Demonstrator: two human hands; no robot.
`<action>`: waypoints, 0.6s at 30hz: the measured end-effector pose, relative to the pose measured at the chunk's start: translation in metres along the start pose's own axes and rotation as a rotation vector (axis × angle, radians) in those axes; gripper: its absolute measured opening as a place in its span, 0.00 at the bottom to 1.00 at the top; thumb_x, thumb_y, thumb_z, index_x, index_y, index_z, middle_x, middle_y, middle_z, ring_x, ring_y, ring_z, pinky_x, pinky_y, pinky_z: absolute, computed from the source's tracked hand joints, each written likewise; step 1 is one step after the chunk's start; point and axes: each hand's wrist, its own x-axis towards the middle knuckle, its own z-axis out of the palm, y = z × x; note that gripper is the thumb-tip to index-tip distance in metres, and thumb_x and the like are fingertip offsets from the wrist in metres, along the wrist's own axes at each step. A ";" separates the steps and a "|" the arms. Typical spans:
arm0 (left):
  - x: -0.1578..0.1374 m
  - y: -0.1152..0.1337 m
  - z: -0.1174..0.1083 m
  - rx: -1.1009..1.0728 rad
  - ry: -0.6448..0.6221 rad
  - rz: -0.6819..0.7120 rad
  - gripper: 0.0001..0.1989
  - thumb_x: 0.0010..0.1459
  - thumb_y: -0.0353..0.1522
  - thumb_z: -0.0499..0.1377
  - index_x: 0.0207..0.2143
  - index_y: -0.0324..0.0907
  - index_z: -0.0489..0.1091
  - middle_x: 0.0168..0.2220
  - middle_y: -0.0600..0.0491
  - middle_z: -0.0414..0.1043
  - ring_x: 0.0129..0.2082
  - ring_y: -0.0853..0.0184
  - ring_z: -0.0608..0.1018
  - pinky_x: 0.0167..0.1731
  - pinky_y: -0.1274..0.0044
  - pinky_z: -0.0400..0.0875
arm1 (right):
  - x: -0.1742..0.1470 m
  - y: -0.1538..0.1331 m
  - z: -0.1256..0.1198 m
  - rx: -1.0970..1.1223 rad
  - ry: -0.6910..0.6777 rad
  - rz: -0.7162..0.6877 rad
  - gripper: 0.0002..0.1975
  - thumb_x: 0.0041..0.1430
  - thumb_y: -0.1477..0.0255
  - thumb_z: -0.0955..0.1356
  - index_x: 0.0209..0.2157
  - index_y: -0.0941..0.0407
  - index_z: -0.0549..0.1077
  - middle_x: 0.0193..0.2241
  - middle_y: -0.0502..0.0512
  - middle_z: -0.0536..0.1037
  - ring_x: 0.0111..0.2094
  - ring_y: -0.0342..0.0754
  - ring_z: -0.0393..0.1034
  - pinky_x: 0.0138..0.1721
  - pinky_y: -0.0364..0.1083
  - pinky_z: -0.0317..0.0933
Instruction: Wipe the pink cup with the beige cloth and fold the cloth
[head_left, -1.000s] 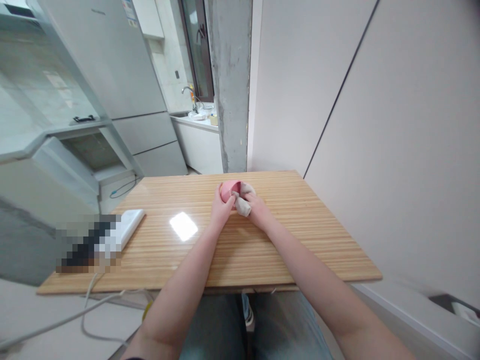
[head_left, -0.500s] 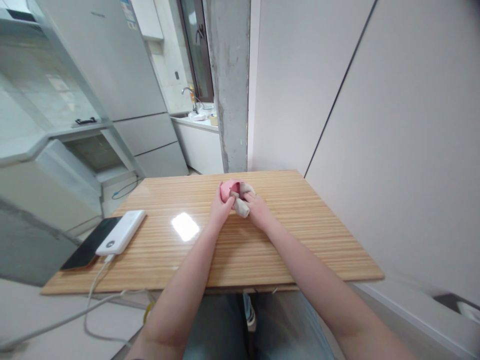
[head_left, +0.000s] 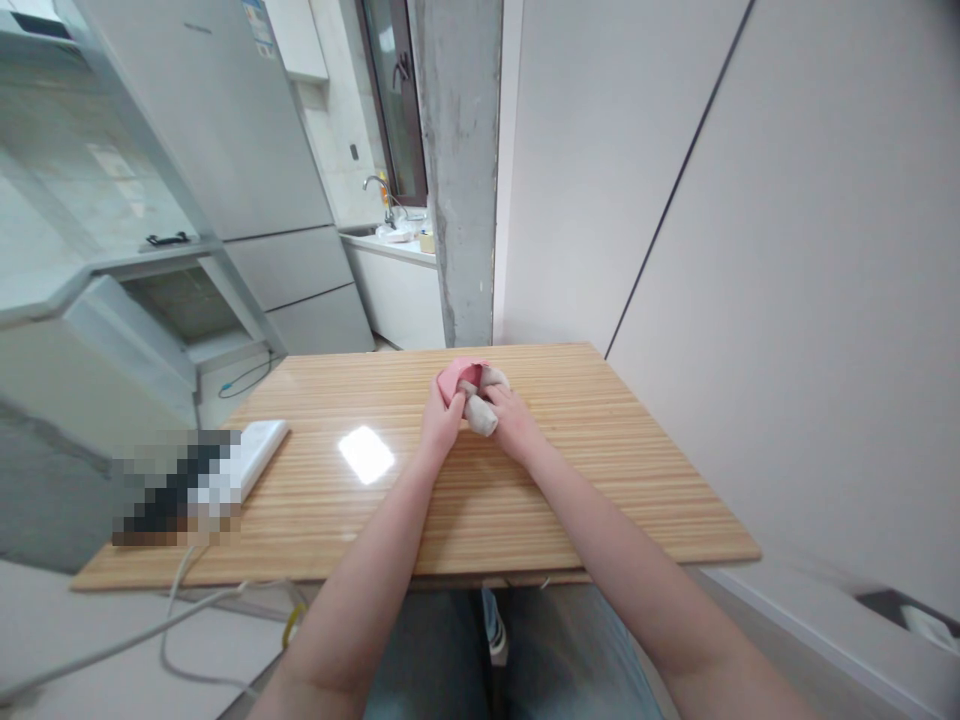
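Note:
Over the far middle of the wooden table (head_left: 645, 480), both hands work close together. My left hand (head_left: 440, 418) is closed around the left side of a pink hollow thing (head_left: 459, 374), whose exact kind I cannot make out. A pale grey cloth (head_left: 481, 415) is bunched at its right side and front. My right hand (head_left: 514, 418) is closed on the right part of this cloth, with its fingertips partly hidden in the folds. My left thumb lies at the near edge of the pink thing, close to the cloth.
At the table's left lies a white power bank (head_left: 264, 440) beside a dark flat thing, partly pixelated. A pale cable (head_left: 176, 595) hangs over the front edge there. Beyond the table stand a grey pillar (head_left: 466, 180) and a sink counter (head_left: 397, 250); a pale wall rises at right.
The pink thing has tilted slightly in my left hand, and the cloth has shifted a little. Both hands keep their hold. The whole view has moved slightly.

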 end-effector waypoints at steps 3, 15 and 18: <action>0.002 -0.003 -0.004 0.043 -0.024 0.004 0.29 0.54 0.38 0.60 0.57 0.40 0.60 0.54 0.43 0.69 0.56 0.57 0.70 0.55 0.67 0.63 | -0.001 0.000 -0.002 -0.056 -0.019 -0.030 0.13 0.61 0.73 0.65 0.47 0.54 0.73 0.49 0.61 0.72 0.51 0.55 0.61 0.47 0.52 0.59; 0.011 -0.010 -0.009 0.046 -0.019 0.018 0.32 0.52 0.36 0.61 0.59 0.41 0.61 0.58 0.45 0.65 0.59 0.57 0.68 0.60 0.66 0.58 | -0.002 -0.003 0.002 0.032 -0.024 -0.046 0.14 0.59 0.71 0.67 0.47 0.55 0.73 0.44 0.59 0.73 0.47 0.52 0.64 0.47 0.49 0.61; 0.012 -0.009 -0.016 0.104 -0.084 0.100 0.33 0.51 0.36 0.63 0.59 0.42 0.62 0.57 0.45 0.67 0.58 0.56 0.69 0.60 0.65 0.57 | -0.002 -0.002 0.000 0.004 -0.043 -0.068 0.13 0.60 0.71 0.66 0.47 0.55 0.73 0.45 0.60 0.74 0.50 0.54 0.62 0.47 0.51 0.60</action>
